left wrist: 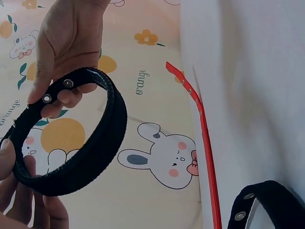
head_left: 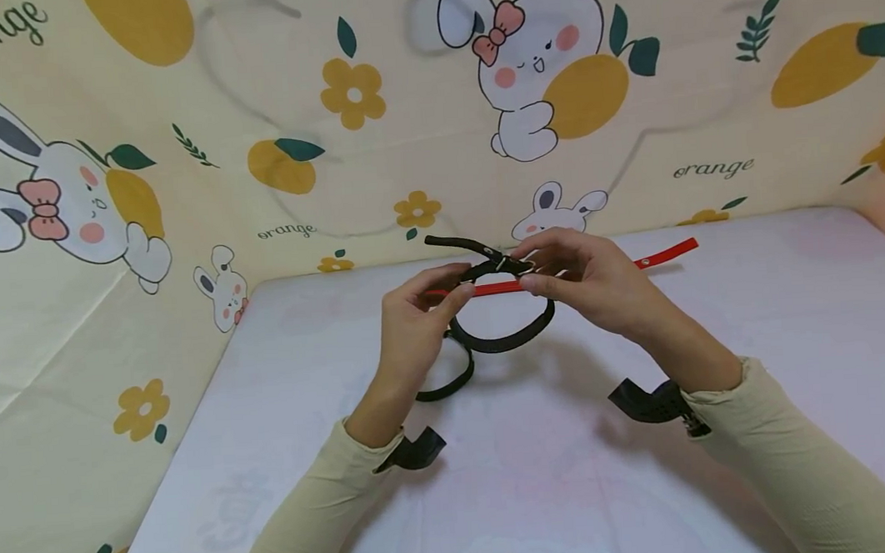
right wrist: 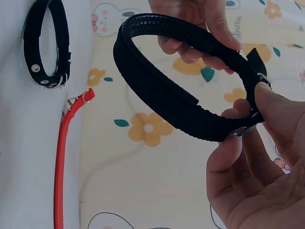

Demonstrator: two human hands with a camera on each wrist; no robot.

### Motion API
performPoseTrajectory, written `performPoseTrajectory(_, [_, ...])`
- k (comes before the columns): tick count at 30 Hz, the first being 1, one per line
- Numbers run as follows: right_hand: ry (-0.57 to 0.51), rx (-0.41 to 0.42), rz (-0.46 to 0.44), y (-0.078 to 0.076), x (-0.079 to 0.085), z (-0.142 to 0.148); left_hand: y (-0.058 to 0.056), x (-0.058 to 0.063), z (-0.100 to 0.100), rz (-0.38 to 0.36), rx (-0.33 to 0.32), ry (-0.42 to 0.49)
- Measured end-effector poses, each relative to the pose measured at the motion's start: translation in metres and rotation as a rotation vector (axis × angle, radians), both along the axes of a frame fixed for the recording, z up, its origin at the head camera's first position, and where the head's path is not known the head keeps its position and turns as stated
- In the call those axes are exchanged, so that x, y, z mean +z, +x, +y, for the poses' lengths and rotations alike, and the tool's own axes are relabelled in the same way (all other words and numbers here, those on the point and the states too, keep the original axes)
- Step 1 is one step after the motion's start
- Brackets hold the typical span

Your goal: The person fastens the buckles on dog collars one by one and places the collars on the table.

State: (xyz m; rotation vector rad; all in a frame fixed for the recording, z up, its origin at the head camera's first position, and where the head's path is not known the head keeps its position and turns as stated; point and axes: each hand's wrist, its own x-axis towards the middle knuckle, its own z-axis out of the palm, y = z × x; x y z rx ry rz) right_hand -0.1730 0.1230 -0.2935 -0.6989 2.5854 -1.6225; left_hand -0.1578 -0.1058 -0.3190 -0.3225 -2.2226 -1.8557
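Observation:
Both hands hold up a black collar [head_left: 502, 343], buckled into a loop, above the far part of the table. My left hand [head_left: 415, 320] pinches its left side between thumb and fingers. On the other side, my right hand [head_left: 593, 281] grips the collar near the metal buckle [right wrist: 263, 78], thumb against the strap. The loose strap tip [head_left: 456, 241] sticks out up and to the left. In the left wrist view, metal eyelets [left wrist: 68, 83] show in the band by the right hand's fingers.
Behind the held collar a red collar [head_left: 670, 254] lies stretched out along the table's far edge. A second black collar [head_left: 448, 391], closed in a loop, is on the white table [head_left: 544, 488] near the left hand. A patterned cloth [head_left: 377, 171] hangs behind.

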Motion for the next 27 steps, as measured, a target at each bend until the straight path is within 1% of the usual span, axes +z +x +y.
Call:
performPoseTrajectory(14, [0.024, -0.003, 0.008, 0.0005, -0.0001, -0.0006, 0.0012, 0.0012, 0.0001, 0.005, 0.029, 0.007])
performPoseTrajectory(22, [0.038, -0.032, 0.001, 0.0009, 0.0016, -0.0003, -0.0008, 0.0023, -0.0022, 0.008, 0.059, 0.089])
performPoseTrajectory(25, [0.035, -0.033, -0.003, 0.0004, 0.0012, -0.0004, -0.0013, 0.0029, -0.0027, 0.007, 0.056, 0.09])
performPoseTrajectory(27, [0.041, -0.034, -0.001, 0.0002, 0.0011, -0.0002, -0.0016, 0.0034, -0.0033, -0.015, 0.037, 0.085])
